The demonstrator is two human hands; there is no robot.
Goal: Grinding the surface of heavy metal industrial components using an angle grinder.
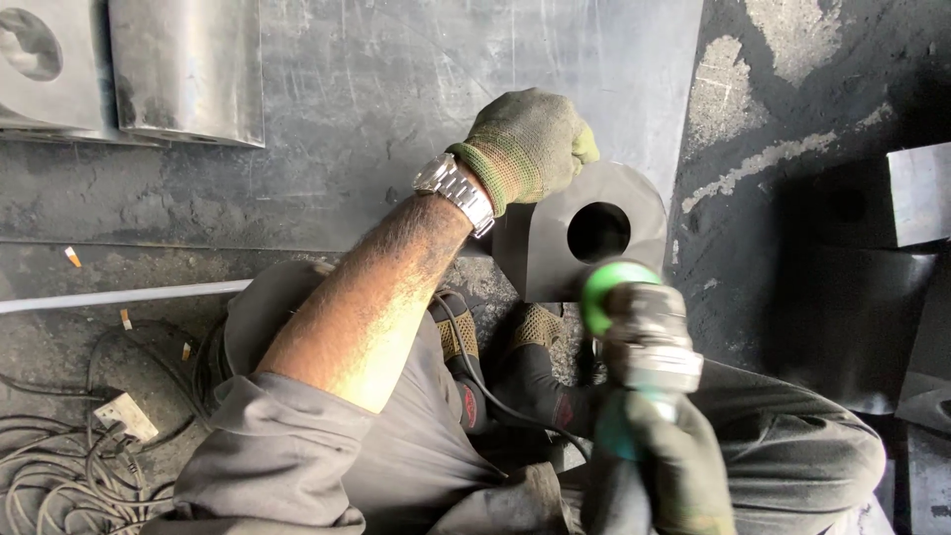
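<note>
Head view: left hand (530,139) grips holed steel plate (584,233); right hand (659,466) holds grinder (639,332).

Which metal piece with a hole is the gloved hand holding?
The left hand grips the rounded grey steel plate with a round hole, standing in the middle. The other holed steel block lies untouched at the top left corner.

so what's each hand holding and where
Left hand grips the top edge of the steel plate with a hole; right hand holds the green grinder by its body.
</note>
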